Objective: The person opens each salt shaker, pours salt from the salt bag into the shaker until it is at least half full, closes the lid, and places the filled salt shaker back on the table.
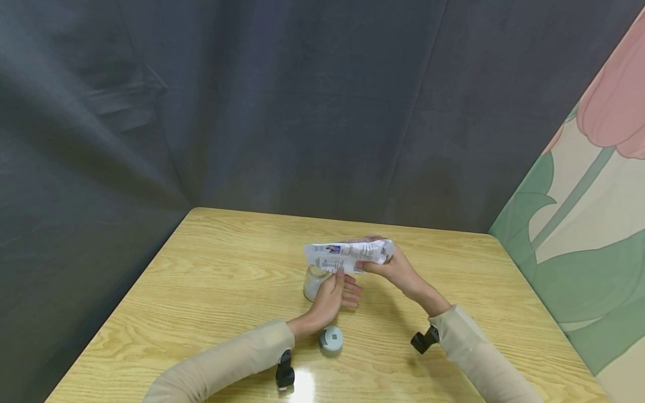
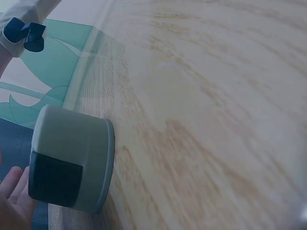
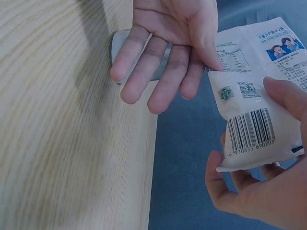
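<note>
A white printed bag [image 1: 347, 254] is held by my right hand [image 1: 400, 274] at its right end. In the right wrist view, thumb and fingers grip the bag [image 3: 249, 127] beside its barcode. The bag's left end hangs over a clear jar [image 1: 311, 284], whose contents I cannot make out. My left hand [image 1: 330, 296] is just right of the jar, its fingers extended and spread. Its thumb reaches the bag's lower edge; whether it presses there I cannot tell. A grey-green lid [image 1: 331, 340] with a dark panel rests on the table near the left wrist.
The wooden table [image 1: 227, 268] extends around the hands. A dark curtain [image 1: 302, 112] hangs behind and to the left, and a flower-patterned cloth [image 1: 579, 252] on the right. Black wrist cameras [image 1: 285, 372] are strapped to both sleeves.
</note>
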Motion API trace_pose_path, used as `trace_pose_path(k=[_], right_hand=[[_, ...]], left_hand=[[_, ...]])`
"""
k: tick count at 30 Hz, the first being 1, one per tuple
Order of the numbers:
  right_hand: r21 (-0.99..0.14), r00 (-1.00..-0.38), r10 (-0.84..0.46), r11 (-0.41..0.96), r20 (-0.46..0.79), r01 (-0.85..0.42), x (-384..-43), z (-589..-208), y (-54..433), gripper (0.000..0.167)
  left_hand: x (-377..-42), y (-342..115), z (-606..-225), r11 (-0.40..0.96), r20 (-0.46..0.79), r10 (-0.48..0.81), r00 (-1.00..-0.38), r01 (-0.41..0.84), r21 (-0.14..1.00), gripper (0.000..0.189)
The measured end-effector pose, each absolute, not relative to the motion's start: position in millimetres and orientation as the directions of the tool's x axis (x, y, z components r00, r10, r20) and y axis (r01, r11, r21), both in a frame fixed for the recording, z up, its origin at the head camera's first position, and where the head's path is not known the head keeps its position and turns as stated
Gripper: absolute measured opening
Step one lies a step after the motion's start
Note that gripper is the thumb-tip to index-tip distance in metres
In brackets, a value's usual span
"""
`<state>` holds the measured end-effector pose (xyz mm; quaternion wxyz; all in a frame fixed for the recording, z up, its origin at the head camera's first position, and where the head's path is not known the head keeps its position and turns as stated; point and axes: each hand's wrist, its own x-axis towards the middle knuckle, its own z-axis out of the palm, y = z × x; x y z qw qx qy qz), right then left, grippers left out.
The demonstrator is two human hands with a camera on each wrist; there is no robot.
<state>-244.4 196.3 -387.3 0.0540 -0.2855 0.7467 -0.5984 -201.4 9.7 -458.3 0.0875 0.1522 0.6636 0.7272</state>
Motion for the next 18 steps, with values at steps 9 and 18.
trace_pose_path(k=[9,18], right_hand=[[-0.926,-0.832,-0.487,0.112,0.265,-0.36,-244.1,-387.2,196.7,0.044],[-0.923,-0.834,-0.484,0.124,0.264,-0.364,-243.6,-386.5,196.5,0.044]], left_hand=[[-202.2,10.0,-458.6,-0.122,0.114,0.334,-0.936,0.076,0.99,0.055],[-200.7,10.1,-458.6,-0.105,0.109,0.333,-0.937,0.079,0.991,0.059]])
